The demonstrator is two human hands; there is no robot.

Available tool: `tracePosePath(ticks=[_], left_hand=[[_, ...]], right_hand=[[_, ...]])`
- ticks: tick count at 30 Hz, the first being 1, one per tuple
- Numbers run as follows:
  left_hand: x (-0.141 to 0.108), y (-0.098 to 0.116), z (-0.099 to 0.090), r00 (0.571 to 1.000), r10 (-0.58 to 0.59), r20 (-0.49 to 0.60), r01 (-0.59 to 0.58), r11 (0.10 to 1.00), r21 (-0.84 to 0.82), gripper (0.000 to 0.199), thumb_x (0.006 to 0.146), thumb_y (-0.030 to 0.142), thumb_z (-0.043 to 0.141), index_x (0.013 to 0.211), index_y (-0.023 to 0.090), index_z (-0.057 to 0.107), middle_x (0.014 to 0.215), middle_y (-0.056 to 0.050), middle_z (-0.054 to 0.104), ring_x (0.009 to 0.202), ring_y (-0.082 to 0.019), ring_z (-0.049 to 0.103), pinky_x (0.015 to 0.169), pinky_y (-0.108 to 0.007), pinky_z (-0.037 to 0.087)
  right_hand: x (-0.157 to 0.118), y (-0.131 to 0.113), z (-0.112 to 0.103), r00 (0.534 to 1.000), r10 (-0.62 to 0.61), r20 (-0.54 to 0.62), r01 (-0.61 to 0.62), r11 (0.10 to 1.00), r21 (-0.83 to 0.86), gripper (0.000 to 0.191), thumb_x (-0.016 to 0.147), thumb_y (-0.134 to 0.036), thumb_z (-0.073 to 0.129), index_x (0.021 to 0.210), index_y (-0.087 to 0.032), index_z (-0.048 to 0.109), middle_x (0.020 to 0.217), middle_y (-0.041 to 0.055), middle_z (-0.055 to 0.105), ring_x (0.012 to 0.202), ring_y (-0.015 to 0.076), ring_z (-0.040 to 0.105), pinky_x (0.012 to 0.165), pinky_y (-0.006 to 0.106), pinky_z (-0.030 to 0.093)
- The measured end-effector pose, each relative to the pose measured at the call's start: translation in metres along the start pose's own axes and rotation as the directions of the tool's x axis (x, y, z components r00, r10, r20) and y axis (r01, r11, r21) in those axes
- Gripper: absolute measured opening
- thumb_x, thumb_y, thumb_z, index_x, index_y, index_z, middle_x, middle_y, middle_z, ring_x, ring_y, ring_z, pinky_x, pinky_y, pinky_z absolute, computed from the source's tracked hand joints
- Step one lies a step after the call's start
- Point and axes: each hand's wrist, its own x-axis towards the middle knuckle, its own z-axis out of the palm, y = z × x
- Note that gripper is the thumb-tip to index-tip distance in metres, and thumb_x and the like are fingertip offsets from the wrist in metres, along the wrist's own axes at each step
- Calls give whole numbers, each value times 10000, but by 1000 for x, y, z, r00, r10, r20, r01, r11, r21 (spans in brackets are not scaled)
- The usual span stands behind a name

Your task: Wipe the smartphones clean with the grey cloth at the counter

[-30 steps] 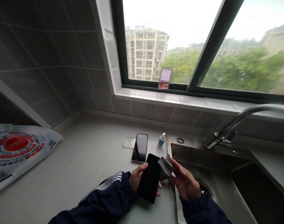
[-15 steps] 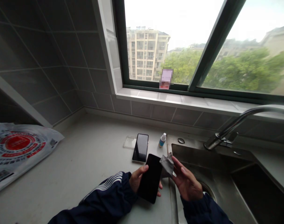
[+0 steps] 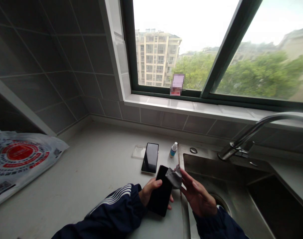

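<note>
A black smartphone (image 3: 159,200) is gripped in my left hand (image 3: 149,191), thumb over its screen edge and fingertips showing on the far side. My right hand (image 3: 200,196) pinches a grey cloth (image 3: 175,177), which lies against the phone's upper right corner. Just beyond, a second phone (image 3: 150,157) rests on the counter with its dark screen up, overlapping a clear phone case (image 3: 138,151). Beside the sink edge stands a small spray bottle (image 3: 173,150) with a white cap and blue label.
A metal sink (image 3: 241,192) with a curved faucet (image 3: 248,132) is on the right. At the far left, a white plastic bag (image 3: 22,159) with red print lies on the pale counter (image 3: 91,159). A tiled sill (image 3: 191,108) and window are behind.
My right hand has moved the cloth slightly left, further over the phone's top corner. My left thumb has shifted a little further onto the screen.
</note>
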Motion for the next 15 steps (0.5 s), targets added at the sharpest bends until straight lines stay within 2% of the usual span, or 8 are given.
tracePosePath(ticks=[6,11,15], left_hand=[[-3,6,1,999,41,3,-41,999,-4,460,836,510,518,1088,127,559,857,-123,674,788,-274,677,684,-441,544],[-5,7,0,997,27,71,-24,998,-51,519,827,531,525,1147,123,529,862,-141,677,801,-282,684,695,-445,546],[-6,5,1,994,19,105,-13,998,-59,526,799,511,568,1134,106,545,883,-137,660,818,-299,680,682,-470,552]], right_hand=[[0,-2,3,998,-35,-43,33,998,-55,429,842,-465,608,1223,-281,673,1423,66,521,1403,331,350,1139,559,248],[3,7,1,993,-57,-103,47,994,-102,447,801,-465,672,1203,-268,687,1378,99,564,1362,358,411,1094,585,309],[3,9,4,999,-35,-18,32,990,-138,492,806,-476,678,1257,-280,648,1445,80,489,1395,333,362,1143,538,240]])
